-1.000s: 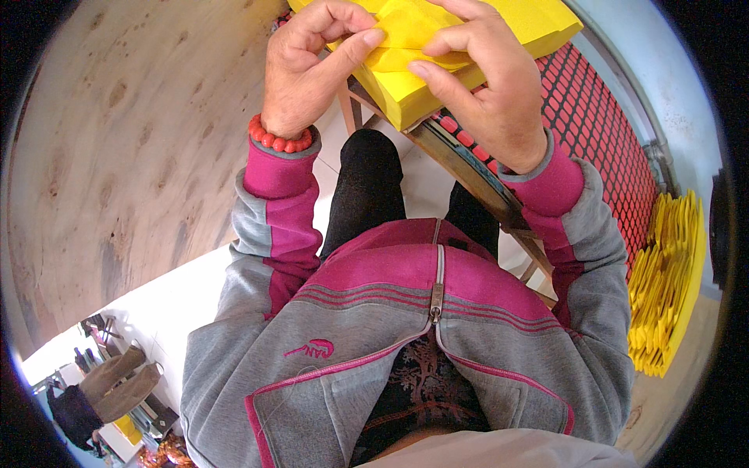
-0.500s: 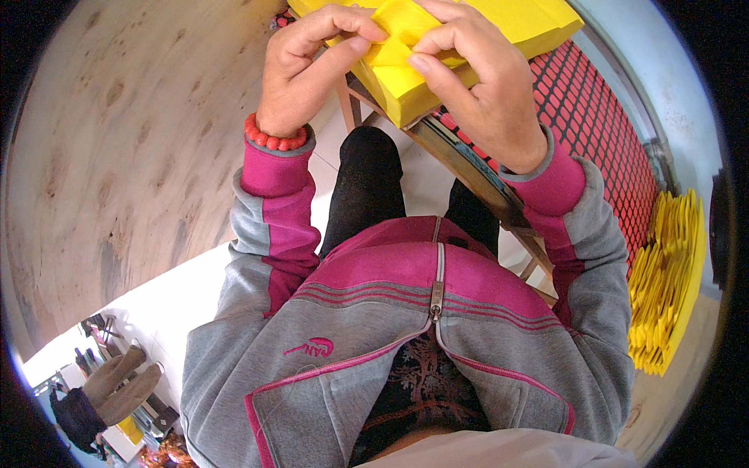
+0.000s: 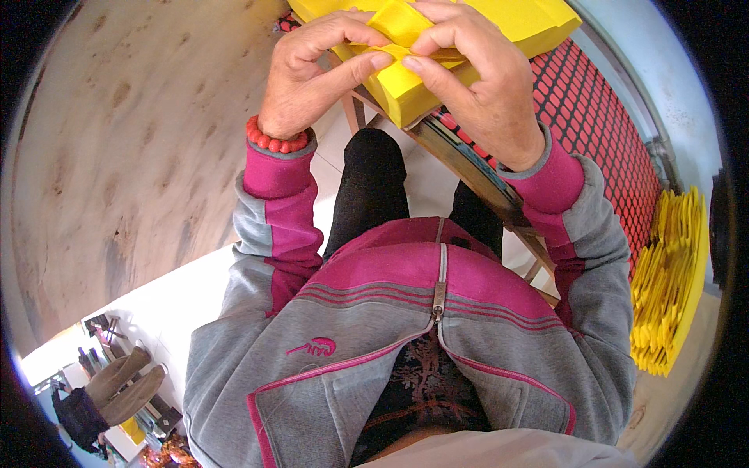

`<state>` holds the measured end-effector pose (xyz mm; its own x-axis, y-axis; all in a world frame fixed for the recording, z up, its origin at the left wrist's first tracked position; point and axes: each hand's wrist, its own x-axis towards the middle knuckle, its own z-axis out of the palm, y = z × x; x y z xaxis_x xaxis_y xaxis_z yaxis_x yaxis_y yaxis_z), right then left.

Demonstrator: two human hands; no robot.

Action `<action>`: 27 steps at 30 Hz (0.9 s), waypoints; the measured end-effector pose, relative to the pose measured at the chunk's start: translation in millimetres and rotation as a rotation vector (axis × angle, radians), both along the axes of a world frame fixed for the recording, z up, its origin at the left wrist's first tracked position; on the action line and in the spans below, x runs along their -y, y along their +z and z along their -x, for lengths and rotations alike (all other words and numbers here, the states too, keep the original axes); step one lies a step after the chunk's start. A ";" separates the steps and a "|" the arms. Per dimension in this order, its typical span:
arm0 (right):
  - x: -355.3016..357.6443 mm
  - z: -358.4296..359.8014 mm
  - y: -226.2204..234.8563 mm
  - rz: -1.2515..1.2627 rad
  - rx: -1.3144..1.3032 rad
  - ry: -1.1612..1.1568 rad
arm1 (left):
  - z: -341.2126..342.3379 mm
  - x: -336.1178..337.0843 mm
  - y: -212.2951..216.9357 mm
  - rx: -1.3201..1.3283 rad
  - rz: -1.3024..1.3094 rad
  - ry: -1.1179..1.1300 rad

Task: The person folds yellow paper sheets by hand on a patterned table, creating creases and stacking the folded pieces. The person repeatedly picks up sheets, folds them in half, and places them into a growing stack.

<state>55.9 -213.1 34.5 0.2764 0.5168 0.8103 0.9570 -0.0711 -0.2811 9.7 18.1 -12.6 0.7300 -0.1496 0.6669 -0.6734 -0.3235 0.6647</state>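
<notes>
A thin yellow sheet (image 3: 402, 22), paper or cloth, is folded between my two hands at the top of the view. My left hand (image 3: 312, 74) has its thumb and forefinger pressed near the fold's left side. From the other side my right hand (image 3: 480, 82) pinches the fold between thumb and fingers, close to the left thumb tip. Beneath them lies a thick stack of yellow sheets (image 3: 407, 97), its near corner jutting over the table edge. My other fingers partly hide the far side of the fold.
The stack rests on a table with a red-and-black grid cover (image 3: 589, 117). Several folded yellow pieces (image 3: 667, 285) stand packed together at right, by a pale blue wall (image 3: 679, 93). A broad wooden board (image 3: 133, 156) fills the left. Another person's legs (image 3: 125, 382) show at lower left.
My left thumb has moved right and down along the fold, nearer my right thumb. The yellow sheet between the hands now shows a flatter, sharper crease. My right hand has barely moved.
</notes>
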 end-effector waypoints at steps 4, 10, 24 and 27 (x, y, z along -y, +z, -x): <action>-1.7 -0.3 0.1 -0.058 0.033 0.022 | -0.6 3.8 0.9 0.006 0.026 -0.016; 0.3 -0.3 -3.5 -0.012 0.011 0.000 | -1.4 1.3 -1.9 -0.016 0.012 0.001; 69.3 112.8 -58.8 0.349 -0.419 0.260 | -7.5 17.4 -13.0 -0.023 0.325 -0.089; 91.0 93.9 -133.8 0.527 -0.836 0.253 | -6.9 23.5 -8.6 0.001 0.349 -0.070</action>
